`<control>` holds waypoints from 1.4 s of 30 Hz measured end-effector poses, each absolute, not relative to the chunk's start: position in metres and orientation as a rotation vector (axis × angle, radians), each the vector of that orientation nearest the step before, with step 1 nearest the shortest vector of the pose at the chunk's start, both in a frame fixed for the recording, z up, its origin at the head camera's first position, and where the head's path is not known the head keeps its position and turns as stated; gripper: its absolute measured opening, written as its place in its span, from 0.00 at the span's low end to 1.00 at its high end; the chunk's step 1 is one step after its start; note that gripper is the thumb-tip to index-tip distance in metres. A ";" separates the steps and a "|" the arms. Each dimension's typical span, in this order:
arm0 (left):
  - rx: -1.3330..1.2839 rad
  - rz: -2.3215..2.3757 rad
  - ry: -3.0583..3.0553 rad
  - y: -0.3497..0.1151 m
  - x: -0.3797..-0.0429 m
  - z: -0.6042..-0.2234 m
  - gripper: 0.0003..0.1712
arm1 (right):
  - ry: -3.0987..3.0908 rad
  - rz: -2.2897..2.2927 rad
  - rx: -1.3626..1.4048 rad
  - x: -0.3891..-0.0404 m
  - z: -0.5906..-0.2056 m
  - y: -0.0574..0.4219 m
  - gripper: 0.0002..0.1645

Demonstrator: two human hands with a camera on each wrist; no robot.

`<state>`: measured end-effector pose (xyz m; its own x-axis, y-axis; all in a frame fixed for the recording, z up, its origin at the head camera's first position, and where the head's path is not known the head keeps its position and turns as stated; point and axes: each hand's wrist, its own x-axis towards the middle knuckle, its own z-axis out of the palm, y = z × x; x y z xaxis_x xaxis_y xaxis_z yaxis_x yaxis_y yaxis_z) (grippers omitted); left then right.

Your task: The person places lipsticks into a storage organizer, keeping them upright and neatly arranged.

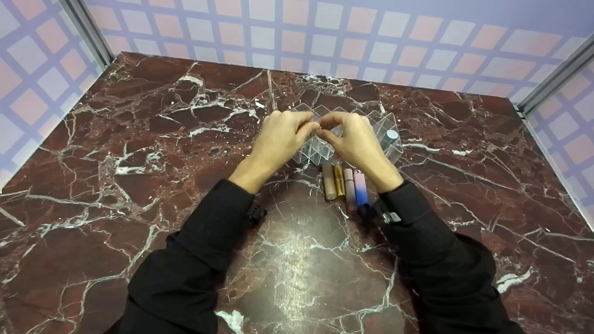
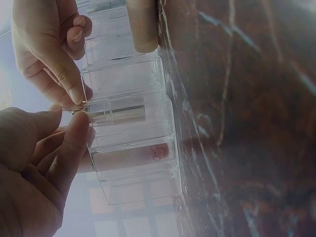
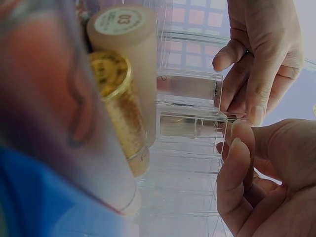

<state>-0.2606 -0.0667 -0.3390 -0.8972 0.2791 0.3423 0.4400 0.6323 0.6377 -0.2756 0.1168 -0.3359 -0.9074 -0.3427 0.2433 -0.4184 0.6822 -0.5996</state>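
A clear cosmetics organizer (image 1: 311, 149) with diamond-shaped compartments stands under both hands. Inside one compartment is a slim clear lip gloss tube (image 2: 123, 115), partly seen through the wall. At its upper end, my left hand (image 1: 280, 137) pinches it between thumb and fingers. My right hand (image 1: 355, 138) pinches at the same end, its fingertips meeting those of the left; fingers partly hide the tube's top. A pinkish tube with a dark line drawing (image 2: 133, 157) occupies a neighbouring compartment, on the left-hand side.
Before the organizer, several tubes stand in a row: a beige one (image 1: 329, 182), a gold one (image 1: 339, 180), a pinkish-grey one (image 1: 349, 185) and a pink-and-blue one (image 1: 360, 188). A white-topped item (image 1: 392, 135) sits in the organizer's right end. Tile-patterned panels (image 1: 260, 35) border the marbled table (image 1: 153, 250).
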 end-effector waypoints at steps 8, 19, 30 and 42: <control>-0.581 -1.082 -2.629 -0.067 -0.262 -0.341 0.13 | -2.791 1.044 0.605 -0.276 -0.336 0.116 0.14; -0.562 -1.077 -2.607 -0.068 -0.261 -0.344 0.11 | -2.814 1.014 0.624 -0.276 -0.337 0.114 0.15; -0.590 -0.949 -2.620 -0.065 -0.260 -0.342 0.11 | -2.832 1.008 0.612 -0.275 -0.335 0.116 0.15; -0.602 -0.845 -2.690 -0.061 -0.257 -0.338 0.10 | -2.812 1.004 0.624 -0.275 -0.336 0.116 0.15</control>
